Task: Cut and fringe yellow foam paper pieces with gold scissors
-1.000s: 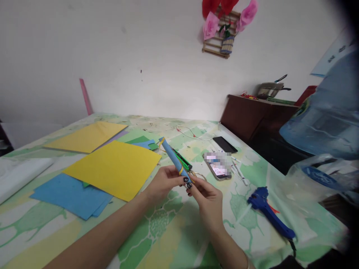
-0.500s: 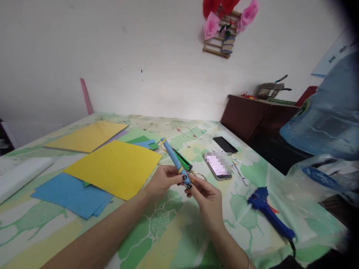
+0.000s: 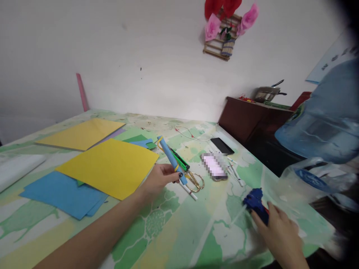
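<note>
"Left hand (image 3: 161, 180)?"
"Pinched around blue roll (image 3: 171, 155), beside scissors (image 3: 191, 174)."
"Right hand (image 3: 280, 231)?"
"Newly off the roll; half-curled over glue gun (image 3: 254, 199), grip unclear. Roll now has single-handed support."

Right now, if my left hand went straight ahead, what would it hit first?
Likely the gold scissors handles, beyond the blue roll your left hand holds, though depth is unclear.

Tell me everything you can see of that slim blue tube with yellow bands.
The slim blue tube looks like rolled paper, with narrow yellow bands near both ends, the upper one looping loosely away. It is straight and slanted, its far end leaning left. The bare left hand grips its near end over the green-patterned tablecloth.
</note>
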### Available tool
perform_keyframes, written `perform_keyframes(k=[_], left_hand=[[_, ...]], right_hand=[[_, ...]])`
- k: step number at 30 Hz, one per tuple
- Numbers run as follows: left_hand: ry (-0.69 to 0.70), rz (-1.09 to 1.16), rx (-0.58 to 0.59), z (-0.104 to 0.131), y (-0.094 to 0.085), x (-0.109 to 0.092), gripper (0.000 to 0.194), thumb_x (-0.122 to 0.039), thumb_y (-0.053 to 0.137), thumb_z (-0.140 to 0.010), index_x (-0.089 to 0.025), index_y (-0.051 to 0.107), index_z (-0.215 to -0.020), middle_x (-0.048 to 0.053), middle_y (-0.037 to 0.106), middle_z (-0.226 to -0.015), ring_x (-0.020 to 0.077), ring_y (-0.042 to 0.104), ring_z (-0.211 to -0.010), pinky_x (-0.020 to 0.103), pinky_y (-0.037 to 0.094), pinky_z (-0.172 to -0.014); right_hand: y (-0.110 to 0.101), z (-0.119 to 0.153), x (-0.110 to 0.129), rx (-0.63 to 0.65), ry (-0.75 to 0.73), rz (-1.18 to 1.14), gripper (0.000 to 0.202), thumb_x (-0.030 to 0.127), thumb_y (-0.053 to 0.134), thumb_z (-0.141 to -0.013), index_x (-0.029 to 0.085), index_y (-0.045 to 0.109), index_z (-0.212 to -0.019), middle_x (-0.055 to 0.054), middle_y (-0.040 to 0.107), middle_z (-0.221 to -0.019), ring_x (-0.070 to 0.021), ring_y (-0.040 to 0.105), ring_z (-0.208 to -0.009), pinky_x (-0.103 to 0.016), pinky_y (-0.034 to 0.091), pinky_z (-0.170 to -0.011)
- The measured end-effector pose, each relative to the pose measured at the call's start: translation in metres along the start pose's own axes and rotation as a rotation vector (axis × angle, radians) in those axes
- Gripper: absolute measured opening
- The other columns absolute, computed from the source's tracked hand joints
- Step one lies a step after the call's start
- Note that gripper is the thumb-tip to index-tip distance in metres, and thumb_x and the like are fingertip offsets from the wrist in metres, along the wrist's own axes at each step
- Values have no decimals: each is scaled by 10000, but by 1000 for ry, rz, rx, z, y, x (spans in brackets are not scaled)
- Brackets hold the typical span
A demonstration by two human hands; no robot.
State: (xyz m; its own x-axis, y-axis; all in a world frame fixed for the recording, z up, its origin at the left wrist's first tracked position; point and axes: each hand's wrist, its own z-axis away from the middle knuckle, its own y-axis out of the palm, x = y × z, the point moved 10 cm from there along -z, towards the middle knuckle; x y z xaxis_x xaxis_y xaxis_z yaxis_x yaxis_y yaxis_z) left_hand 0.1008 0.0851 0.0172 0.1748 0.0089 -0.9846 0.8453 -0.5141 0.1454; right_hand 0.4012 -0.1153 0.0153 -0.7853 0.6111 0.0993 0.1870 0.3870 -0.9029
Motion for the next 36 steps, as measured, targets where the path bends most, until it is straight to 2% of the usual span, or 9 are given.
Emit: perform_keyframes(k=[3,7,11,15,18,21,26,29,36], left_hand=[[3,-26,-5,-1,-2,2,123,-242,670,-674,-121,683,-697,25,644,-609,119,541,-571,242,412,-573],[1,-45,-26,-1,-8,5,130,-246,662,-683,-119,674,-707,21,636,-613,116,541,-580,241,412,-583],[-6,-53,-60,3,-16,8,121,-241,663,-682,-120,667,-690,15,630,-589,113,545,-568,233,409,-569],[-27,-60,-68,10,-19,13,127,-248,664,-689,-122,671,-700,16,631,-596,113,546,-572,230,412,-570],[-44,-66,-63,14,-17,17,121,-247,663,-694,-126,671,-700,16,636,-599,116,550,-577,230,417,-578],[-52,-73,-44,18,-13,17,118,-246,672,-691,-128,665,-680,15,636,-586,118,553,-571,228,415,-571],[-37,-75,9,22,-8,10,137,-262,685,-685,-125,675,-694,25,654,-604,121,564,-584,225,421,-577],[-24,-60,26,23,-7,6,134,-261,685,-689,-130,684,-721,25,662,-620,121,568,-593,224,426,-584],[-17,-7,50,24,-5,6,136,-255,703,-679,-134,701,-742,36,673,-647,126,568,-610,233,432,-603]], right_hand=[[27,0,-17,120,-6,66,594,465,377,-795,34,550,-1166,-223,575,-1109,-388,561,-940,-476,456,-757],[32,-7,-21,135,-61,-65,547,452,363,-791,30,592,-1053,-219,598,-938,-328,594,-870,-409,475,-736],[20,-13,-23,144,-74,-226,516,494,392,-745,64,597,-941,-197,606,-860,-340,593,-836,-424,474,-713],[-3,6,-22,124,107,-603,557,523,526,-693,135,517,-1094,-108,632,-785,-264,603,-637,-364,481,-563],[-3,34,11,237,184,-1084,525,417,687,-612,199,526,-1061,-44,640,-741,-195,593,-556,-266,467,-481],[-6,58,71,395,83,-1355,447,327,762,-538,201,572,-923,-25,632,-705,-173,591,-550,-230,464,-468],[-11,84,149,546,-91,-1504,286,416,577,-758,161,594,-887,-5,561,-562,-94,445,-389,-206,369,-382],[-4,92,158,518,-72,-1522,303,429,524,-808,144,601,-873,-3,537,-538,-98,439,-394,-221,382,-402],[26,104,148,479,108,-1486,463,531,601,-719,132,608,-954,-45,588,-645,-98,432,-415,-217,381,-372]])
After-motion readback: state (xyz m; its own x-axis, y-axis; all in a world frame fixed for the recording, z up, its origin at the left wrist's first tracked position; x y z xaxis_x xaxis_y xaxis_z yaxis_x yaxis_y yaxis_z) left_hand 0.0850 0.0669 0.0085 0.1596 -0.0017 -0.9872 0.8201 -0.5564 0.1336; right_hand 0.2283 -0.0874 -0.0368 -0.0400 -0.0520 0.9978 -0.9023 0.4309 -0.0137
